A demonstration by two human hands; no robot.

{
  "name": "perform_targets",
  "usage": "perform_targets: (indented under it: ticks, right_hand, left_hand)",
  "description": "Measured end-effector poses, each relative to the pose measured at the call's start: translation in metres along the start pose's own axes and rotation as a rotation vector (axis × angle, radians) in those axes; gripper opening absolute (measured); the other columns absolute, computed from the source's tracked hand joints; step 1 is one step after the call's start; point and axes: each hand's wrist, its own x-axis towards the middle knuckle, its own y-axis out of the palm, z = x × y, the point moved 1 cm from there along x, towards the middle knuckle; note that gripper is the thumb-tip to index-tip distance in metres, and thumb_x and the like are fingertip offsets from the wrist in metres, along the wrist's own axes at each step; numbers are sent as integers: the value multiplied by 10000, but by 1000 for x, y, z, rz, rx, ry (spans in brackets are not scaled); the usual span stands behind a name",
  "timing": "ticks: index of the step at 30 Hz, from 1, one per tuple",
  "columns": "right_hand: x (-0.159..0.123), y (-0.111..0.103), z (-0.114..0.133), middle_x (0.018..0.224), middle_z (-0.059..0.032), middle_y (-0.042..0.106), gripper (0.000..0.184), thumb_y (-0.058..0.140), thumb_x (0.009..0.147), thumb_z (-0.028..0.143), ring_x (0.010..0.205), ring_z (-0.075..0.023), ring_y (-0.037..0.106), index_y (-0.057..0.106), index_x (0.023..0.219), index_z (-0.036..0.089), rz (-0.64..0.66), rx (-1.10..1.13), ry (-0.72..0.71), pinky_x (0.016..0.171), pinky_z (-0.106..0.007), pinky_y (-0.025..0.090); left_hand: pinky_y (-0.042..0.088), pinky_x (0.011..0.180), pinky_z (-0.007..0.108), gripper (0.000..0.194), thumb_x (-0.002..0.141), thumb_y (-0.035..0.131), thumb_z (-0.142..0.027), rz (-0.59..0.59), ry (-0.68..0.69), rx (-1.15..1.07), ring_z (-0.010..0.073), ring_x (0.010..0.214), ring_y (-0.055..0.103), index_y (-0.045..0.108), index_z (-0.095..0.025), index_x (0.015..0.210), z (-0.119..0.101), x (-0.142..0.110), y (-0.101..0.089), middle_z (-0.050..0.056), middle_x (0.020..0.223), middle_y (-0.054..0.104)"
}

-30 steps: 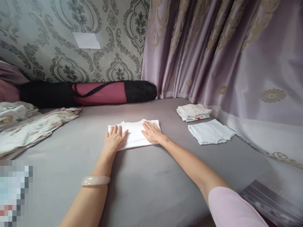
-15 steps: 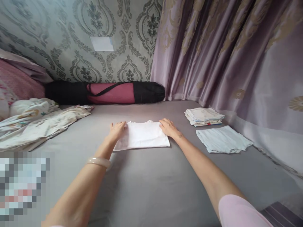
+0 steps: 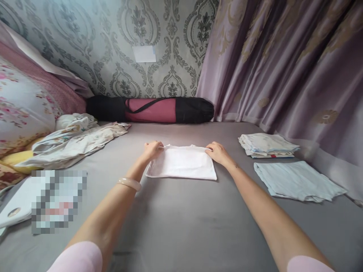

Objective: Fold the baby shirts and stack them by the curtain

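Observation:
A folded white cloth [image 3: 183,163] lies flat on the grey bed sheet [image 3: 181,219] in the middle. My left hand [image 3: 152,149] is closed on the cloth's far left corner. My right hand [image 3: 217,150] is closed on its far right corner. Both hands pinch the far edge, which is slightly raised. A pale bangle [image 3: 129,183] sits on my left wrist.
A stack of folded cloths [image 3: 266,144] and a pale blue folded cloth [image 3: 297,181] lie at the right near the purple curtain [image 3: 283,64]. A red and black rolled bag [image 3: 159,109] lies along the wall. Crumpled printed fabric [image 3: 73,139] and floral pillows [image 3: 22,105] are at the left.
My hands slid from lying flat on the white cloth out to its far corners and closed on them. The view swung left, showing more of the pillows.

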Motion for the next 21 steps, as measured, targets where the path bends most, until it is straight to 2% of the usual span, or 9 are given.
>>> perform_targets:
  ticks: [5,10,14,18,21]
  right_hand:
    - [5,2,-8,1023,-79,673,219,581,915,250,951,-174,610,736,1039,160,8,111,10,845,-239,409]
    - [11,14,-14,1079,-94,674,199,623,886,239,1032,-196,610,722,1033,149,11,155,45,903,-257,421]
    - [17,16,-16,1231,-103,665,365,632,856,189,1137,-201,605,643,1219,150,87,275,71,976,-269,422]
    - [24,12,-17,1326,-130,626,427,636,837,188,1222,-235,574,635,1261,128,189,331,97,1040,-290,395]
    - [27,9,-17,1234,-108,685,371,647,817,189,1130,-228,633,687,1180,130,226,364,113,958,-260,450]
  left_hand:
    - [378,1001,418,278,867,533,-236,50,-74,-80,294,1158,604,708,-185,1077,4,5,-1,97,1144,723]
    - [396,990,411,294,862,546,-273,64,-111,-88,293,1182,585,693,-180,1099,8,9,4,111,1192,702]
    - [431,960,381,384,802,612,-334,55,-121,-95,303,1215,559,666,-194,1157,13,13,2,114,1266,667]
    - [479,836,325,326,709,667,-362,104,-136,-151,290,1052,645,718,-203,989,16,19,-3,86,1049,739]
    - [483,721,288,311,641,693,-382,151,-127,-285,261,893,675,721,-188,884,16,22,-7,56,875,741]
